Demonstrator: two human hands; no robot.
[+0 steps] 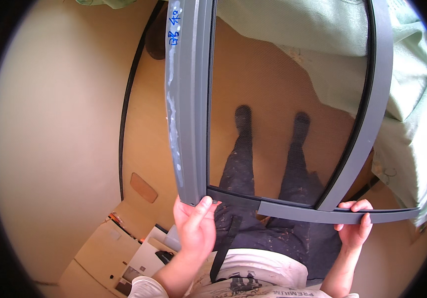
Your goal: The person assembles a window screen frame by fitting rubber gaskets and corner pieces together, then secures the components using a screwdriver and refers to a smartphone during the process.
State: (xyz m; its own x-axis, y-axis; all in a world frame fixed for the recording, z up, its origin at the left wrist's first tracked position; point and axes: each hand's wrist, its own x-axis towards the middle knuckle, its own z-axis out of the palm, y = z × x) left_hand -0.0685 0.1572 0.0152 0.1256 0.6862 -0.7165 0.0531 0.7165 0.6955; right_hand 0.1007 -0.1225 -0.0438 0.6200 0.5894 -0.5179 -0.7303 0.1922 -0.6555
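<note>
A grey-framed window screen with dark mesh (283,84) stretches away in front of me; my legs and the floor show through it. My left hand (195,226) is closed round the bottom end of its left stile (187,124), thumb on top. Clear film with blue handwriting covers that stile's outer edge. Along the bottom, a loose-looking grey trim strip (298,212) lies against the dark bottom rail (235,199) and sticks out past the right stile (357,144). Near that outer end, my right hand (356,226) pinches the strip between thumb and fingers.
A pale green sheet (407,94) drapes over something at the right and far side. On the left, a black cord-like line (126,114) runs by the pale wall (59,109). A small brown board (144,187), a cardboard box (101,256) and a white box (146,256) lie lower left.
</note>
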